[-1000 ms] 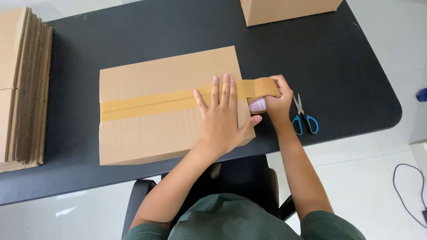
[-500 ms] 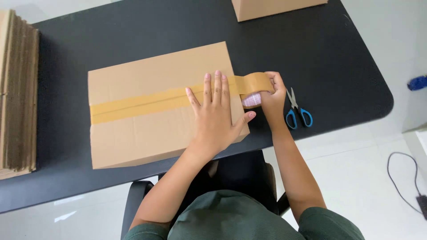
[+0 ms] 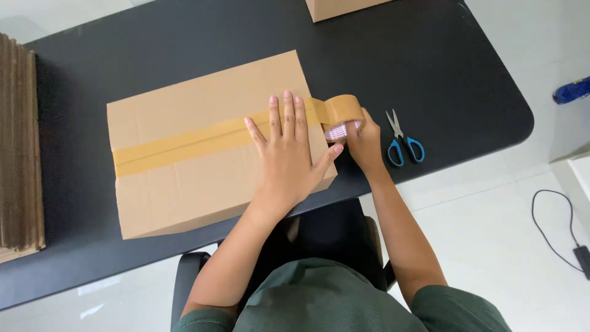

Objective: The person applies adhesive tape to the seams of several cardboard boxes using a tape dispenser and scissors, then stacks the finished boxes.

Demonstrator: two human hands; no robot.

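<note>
Two bare hands worked at one cardboard box (image 3: pixel 203 154) lying flat on the black table (image 3: pixel 430 55), closer to its near edge than its far one. A strip of brown tape (image 3: pixel 184 140) ran lengthwise across the box top, from its left end toward its right end. The left hand (image 3: pixel 287 154) lay spread wide and flat on the right part of the box top, palm down, fingers pointing toward the far edge of the table and pressing over the tape strip, gripping nothing. The right hand (image 3: pixel 364 144) was closed around a roll of brown tape (image 3: pixel 341 114), held just off the right end of the box; the tape ran unbroken from the roll onto the box top.

Blue-handled scissors (image 3: pixel 402 138) lay closed on the table just right of the right hand, blades pointing toward the far edge, not touched by it. A stack of flattened cardboard (image 3: pixel 21 147) stood on edge at the left edge of the table, well apart from the box. At the far edge, a second cardboard box (image 3: pixel 341 7) was partly cut off by the frame. Below the near edge showed a black chair (image 3: pixel 184 276) and the person's green sleeves (image 3: pixel 455 307).
</note>
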